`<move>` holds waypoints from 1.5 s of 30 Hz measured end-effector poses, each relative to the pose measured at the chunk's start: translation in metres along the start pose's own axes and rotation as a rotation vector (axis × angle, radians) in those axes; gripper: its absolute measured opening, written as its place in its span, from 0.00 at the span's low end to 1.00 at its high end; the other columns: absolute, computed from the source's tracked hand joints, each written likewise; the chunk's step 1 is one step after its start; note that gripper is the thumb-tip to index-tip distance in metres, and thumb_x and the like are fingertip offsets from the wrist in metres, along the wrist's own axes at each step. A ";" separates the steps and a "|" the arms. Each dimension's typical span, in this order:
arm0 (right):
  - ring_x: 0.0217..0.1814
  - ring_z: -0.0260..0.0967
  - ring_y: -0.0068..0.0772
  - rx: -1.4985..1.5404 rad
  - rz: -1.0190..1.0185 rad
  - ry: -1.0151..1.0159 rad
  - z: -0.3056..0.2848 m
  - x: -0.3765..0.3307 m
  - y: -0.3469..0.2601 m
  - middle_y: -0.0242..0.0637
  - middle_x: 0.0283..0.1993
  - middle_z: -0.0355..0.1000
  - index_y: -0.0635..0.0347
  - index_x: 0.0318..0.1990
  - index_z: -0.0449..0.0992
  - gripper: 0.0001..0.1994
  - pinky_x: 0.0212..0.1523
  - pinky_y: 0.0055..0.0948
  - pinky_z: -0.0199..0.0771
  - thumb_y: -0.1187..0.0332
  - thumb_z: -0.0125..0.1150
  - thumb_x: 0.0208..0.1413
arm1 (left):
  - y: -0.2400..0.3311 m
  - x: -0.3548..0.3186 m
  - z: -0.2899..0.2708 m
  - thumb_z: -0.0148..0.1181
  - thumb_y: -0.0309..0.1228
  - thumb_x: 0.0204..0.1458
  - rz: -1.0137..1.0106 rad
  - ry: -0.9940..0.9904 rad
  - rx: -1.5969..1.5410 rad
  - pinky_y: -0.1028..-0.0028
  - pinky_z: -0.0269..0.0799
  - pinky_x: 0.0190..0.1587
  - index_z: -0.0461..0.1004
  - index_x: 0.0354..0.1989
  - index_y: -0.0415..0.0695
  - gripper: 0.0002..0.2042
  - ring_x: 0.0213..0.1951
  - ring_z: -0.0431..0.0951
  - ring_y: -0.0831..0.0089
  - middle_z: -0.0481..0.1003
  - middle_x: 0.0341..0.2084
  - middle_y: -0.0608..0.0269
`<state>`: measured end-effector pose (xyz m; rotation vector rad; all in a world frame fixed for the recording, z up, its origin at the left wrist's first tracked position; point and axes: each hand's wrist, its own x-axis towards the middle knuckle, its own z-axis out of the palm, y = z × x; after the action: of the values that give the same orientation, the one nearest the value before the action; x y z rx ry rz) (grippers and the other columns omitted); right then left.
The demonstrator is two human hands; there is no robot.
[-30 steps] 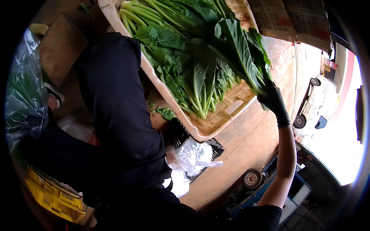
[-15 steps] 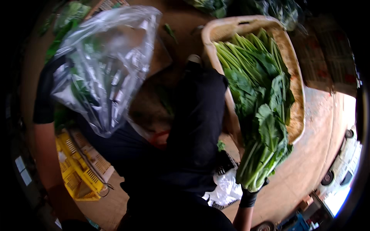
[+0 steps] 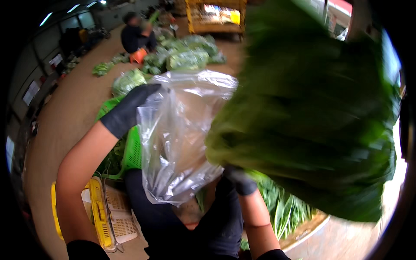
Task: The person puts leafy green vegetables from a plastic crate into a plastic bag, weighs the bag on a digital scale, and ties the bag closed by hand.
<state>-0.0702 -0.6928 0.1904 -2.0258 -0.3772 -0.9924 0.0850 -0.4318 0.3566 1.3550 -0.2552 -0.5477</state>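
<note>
Head view: the gloved left hand (image 3: 138, 103) is closed on the rim of a clear plastic bag (image 3: 175, 143), which hangs at its four o'clock. Blurred leafy greens (image 3: 312, 125) rise toward two o'clock from the gloved right hand (image 3: 239, 178), which clasps their lower end, its fingertips hidden. The bag is at that hand's ten o'clock.

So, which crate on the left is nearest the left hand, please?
The green crate, just below the left hand; the yellow crate and beige crate sit farther down.
</note>
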 end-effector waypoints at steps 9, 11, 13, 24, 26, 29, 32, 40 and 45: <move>0.52 0.63 0.48 -0.472 -0.789 -0.627 0.153 0.072 0.093 0.44 0.51 0.66 0.50 0.57 0.64 0.28 0.54 0.46 0.60 0.55 0.53 0.45 | -0.048 -0.031 -0.223 0.53 0.25 0.46 0.336 0.395 0.385 0.71 0.68 0.36 0.72 0.34 0.40 0.07 0.33 0.73 0.74 0.75 0.32 0.65; 0.51 0.65 0.46 -0.397 -0.792 -0.555 0.173 0.060 0.063 0.40 0.50 0.67 0.47 0.55 0.66 0.26 0.52 0.43 0.65 0.59 0.54 0.44 | -0.051 -0.054 -0.285 0.51 0.24 0.45 0.318 0.669 0.673 0.70 0.68 0.33 0.73 0.29 0.40 0.05 0.30 0.73 0.74 0.74 0.28 0.66; 0.47 0.65 0.44 -0.259 -0.707 -0.702 0.186 0.043 0.096 0.39 0.51 0.66 0.49 0.55 0.67 0.25 0.47 0.41 0.67 0.57 0.54 0.46 | -0.063 -0.048 -0.293 0.49 0.23 0.45 0.257 0.839 0.970 0.71 0.68 0.30 0.72 0.28 0.40 0.05 0.28 0.73 0.73 0.74 0.26 0.65; 0.53 0.63 0.41 0.008 -0.137 -1.299 0.263 0.036 0.239 0.50 0.53 0.66 0.64 0.54 0.65 0.18 0.55 0.31 0.62 0.68 0.41 0.58 | -0.206 -0.014 -0.284 0.46 0.25 0.54 0.061 0.742 0.448 0.75 0.68 0.33 0.70 0.30 0.38 0.07 0.27 0.71 0.77 0.71 0.24 0.63; 0.53 0.61 0.36 0.240 0.554 -1.405 0.301 -0.005 0.307 0.42 0.54 0.65 0.63 0.58 0.61 0.20 0.57 0.30 0.60 0.67 0.44 0.59 | -0.253 -0.006 -0.320 0.46 0.26 0.55 0.070 0.672 1.053 0.73 0.67 0.30 0.70 0.30 0.38 0.07 0.25 0.71 0.77 0.70 0.22 0.60; 0.54 0.60 0.36 0.046 0.348 -1.505 0.307 -0.043 0.379 0.41 0.55 0.65 0.63 0.57 0.61 0.29 0.58 0.30 0.57 0.57 0.58 0.51 | -0.327 0.035 -0.342 0.50 0.28 0.53 -0.044 0.588 0.861 0.67 0.66 0.28 0.68 0.29 0.36 0.07 0.24 0.70 0.60 0.69 0.23 0.49; 0.61 0.55 0.52 -0.293 0.155 -1.494 0.359 -0.056 0.323 0.52 0.57 0.60 0.63 0.58 0.58 0.43 0.60 0.38 0.55 0.57 0.71 0.32 | -0.419 0.043 -0.358 0.50 0.29 0.53 -0.023 0.778 0.463 0.64 0.68 0.31 0.69 0.33 0.35 0.08 0.26 0.74 0.57 0.73 0.27 0.51; 0.62 0.53 0.51 -0.024 0.061 -1.242 0.394 -0.104 0.281 0.46 0.61 0.57 0.56 0.59 0.59 0.30 0.60 0.42 0.55 0.66 0.58 0.45 | -0.391 0.092 -0.297 0.44 0.45 0.57 -0.028 0.457 -0.735 0.73 0.69 0.31 0.66 0.49 0.41 0.20 0.31 0.72 0.74 0.72 0.39 0.59; 0.62 0.55 0.46 -0.175 -0.375 -1.355 0.389 -0.142 0.283 0.42 0.61 0.58 0.54 0.55 0.64 0.24 0.59 0.40 0.57 0.67 0.51 0.47 | -0.346 0.091 -0.285 0.40 0.51 0.58 -0.031 0.446 -0.831 0.74 0.68 0.36 0.52 0.61 0.45 0.29 0.39 0.69 0.76 0.63 0.54 0.60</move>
<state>0.1988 -0.5477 -0.2079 -2.5755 -1.4258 0.3526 0.2210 -0.2747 -0.0509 0.6356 0.3359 -0.3019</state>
